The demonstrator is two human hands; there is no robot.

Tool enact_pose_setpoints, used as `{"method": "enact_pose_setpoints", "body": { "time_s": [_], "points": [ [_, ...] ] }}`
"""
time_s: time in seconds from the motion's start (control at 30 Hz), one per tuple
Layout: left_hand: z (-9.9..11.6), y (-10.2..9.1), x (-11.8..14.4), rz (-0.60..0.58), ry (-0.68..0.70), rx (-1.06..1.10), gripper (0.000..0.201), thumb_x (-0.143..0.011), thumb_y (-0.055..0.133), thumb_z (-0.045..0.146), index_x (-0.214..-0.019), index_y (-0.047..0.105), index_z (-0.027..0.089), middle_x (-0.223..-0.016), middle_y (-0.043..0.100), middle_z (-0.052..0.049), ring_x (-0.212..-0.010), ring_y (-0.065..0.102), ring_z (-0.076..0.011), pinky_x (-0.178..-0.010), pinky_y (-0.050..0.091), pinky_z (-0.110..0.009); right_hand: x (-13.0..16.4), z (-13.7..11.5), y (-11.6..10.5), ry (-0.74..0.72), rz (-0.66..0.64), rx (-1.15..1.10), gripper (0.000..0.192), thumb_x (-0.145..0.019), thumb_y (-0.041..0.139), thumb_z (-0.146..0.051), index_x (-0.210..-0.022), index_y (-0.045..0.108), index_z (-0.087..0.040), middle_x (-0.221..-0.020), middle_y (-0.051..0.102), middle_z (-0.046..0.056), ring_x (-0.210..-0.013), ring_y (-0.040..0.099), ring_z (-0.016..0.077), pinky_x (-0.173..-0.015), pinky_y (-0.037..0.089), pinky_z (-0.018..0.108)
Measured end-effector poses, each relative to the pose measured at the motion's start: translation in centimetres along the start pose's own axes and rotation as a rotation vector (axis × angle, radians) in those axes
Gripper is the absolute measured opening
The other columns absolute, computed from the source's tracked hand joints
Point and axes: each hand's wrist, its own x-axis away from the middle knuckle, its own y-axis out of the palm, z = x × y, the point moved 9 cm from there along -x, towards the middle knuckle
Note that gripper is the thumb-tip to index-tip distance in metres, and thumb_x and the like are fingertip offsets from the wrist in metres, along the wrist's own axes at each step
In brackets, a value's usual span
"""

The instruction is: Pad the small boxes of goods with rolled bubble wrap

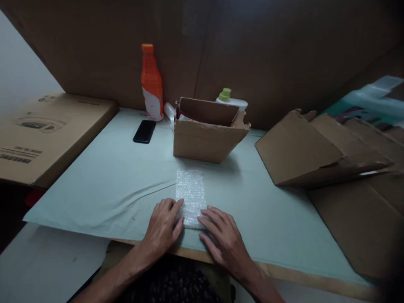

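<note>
A rectangular bubble wrap piece (191, 195) lies flat on the pale green cloth near the table's front edge. My left hand (164, 223) rests at its lower left, with thumb and forefinger apart at the edge. At the lower right side is my right hand (222, 235), its fingers spread and the fingertips touching the border of the wrap. Neither hand grips anything. Beyond the wrap stands an open cardboard box (208, 141) with something reddish and clear plastic inside, mostly hidden by the front wall.
An orange bottle (151, 84) and a black phone (144, 131) are at the back left. A white bottle with a green cap (225, 94) stands behind the box. Large cardboard boxes flank the cloth, one flat carton (57, 130) left, open boxes (303, 147) right.
</note>
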Motion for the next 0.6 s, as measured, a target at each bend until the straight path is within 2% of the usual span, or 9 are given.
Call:
{"method": "enact_pose_setpoints", "body": {
  "time_s": [0.07,0.13,0.2,0.27,0.33,0.43,0.53,0.6],
  "points": [
    [0.6,-0.8,0.5,0.047,0.040,0.037,0.044,-0.088,0.051,0.014,-0.132,0.053,0.021,-0.125,0.059,-0.013,-0.112,0.055,-0.0289,-0.092,0.050,-0.047,-0.1,-0.1,0.9,-0.016,-0.053,0.007,0.031,-0.091,0.056,-0.011,-0.121,0.063,-0.019,-0.127,0.068,0.013,-0.123,0.058,0.0316,-0.093,0.051,0.049],
    [1.5,-1.3,1.4,0.051,0.118,0.089,0.045,-0.088,0.054,0.015,-0.132,0.053,0.021,-0.133,0.056,-0.014,-0.121,0.051,-0.0303,-0.100,0.046,-0.050,-0.5,0.1,1.1,0.002,-0.069,-0.041,0.029,-0.093,0.053,-0.010,-0.118,0.065,-0.019,-0.117,0.073,0.011,-0.117,0.061,0.0299,-0.092,0.051,0.049],
    [2.1,-1.3,2.2,0.006,0.171,0.138,0.042,-0.089,0.055,0.017,-0.131,0.054,0.023,-0.126,0.061,-0.011,-0.117,0.054,-0.0291,-0.100,0.046,-0.050,-0.7,0.4,1.3,0.048,-0.117,-0.132,0.028,-0.095,0.054,-0.014,-0.120,0.064,-0.021,-0.109,0.074,0.009,-0.107,0.065,0.0264,-0.090,0.053,0.045],
    [1.8,-1.1,2.4,-0.029,0.156,0.184,0.038,-0.092,0.052,0.016,-0.130,0.055,0.023,-0.112,0.067,-0.009,-0.105,0.059,-0.0263,-0.094,0.048,-0.047,-0.7,0.7,1.1,0.099,-0.148,-0.187,0.027,-0.096,0.056,-0.020,-0.122,0.063,-0.022,-0.106,0.074,0.007,-0.100,0.065,0.0239,-0.086,0.054,0.041],
    [0.9,-0.9,1.7,-0.037,0.099,0.215,0.037,-0.094,0.050,0.016,-0.131,0.055,0.022,-0.101,0.069,-0.008,-0.093,0.061,-0.0239,-0.085,0.051,-0.043,-0.6,0.8,0.3,0.129,-0.088,-0.143,0.026,-0.097,0.057,-0.023,-0.122,0.061,-0.021,-0.109,0.072,0.009,-0.102,0.064,0.0249,-0.087,0.053,0.042],
    [-0.2,-0.4,-0.1,-0.026,0.048,0.172,0.041,-0.093,0.054,0.020,-0.133,0.053,0.019,-0.103,0.068,-0.009,-0.092,0.060,-0.0250,-0.082,0.052,-0.043,-0.5,0.2,-0.7,0.095,0.038,0.001,0.030,-0.095,0.058,-0.022,-0.125,0.059,-0.019,-0.119,0.068,0.013,-0.112,0.060,0.0293,-0.093,0.049,0.047],
    [-0.5,-0.4,-1.4,0.016,0.047,0.097,0.041,-0.092,0.054,0.020,-0.133,0.053,0.019,-0.116,0.064,-0.012,-0.106,0.058,-0.0276,-0.091,0.051,-0.047,-1.0,-0.7,0.6,0.039,-0.009,0.063,0.033,-0.092,0.059,-0.018,-0.125,0.060,-0.019,-0.123,0.067,0.014,-0.116,0.058,0.0310,-0.095,0.046,0.049],
    [-0.3,-0.8,-1.1,0.043,0.080,0.101,0.041,-0.092,0.056,0.023,-0.133,0.053,0.019,-0.124,0.060,-0.013,-0.113,0.055,-0.0284,-0.096,0.049,-0.047,-1.3,-0.7,1.3,0.042,-0.049,0.059,0.031,-0.092,0.057,-0.015,-0.122,0.062,-0.019,-0.119,0.069,0.013,-0.113,0.060,0.0301,-0.094,0.047,0.049]
  ]
}}
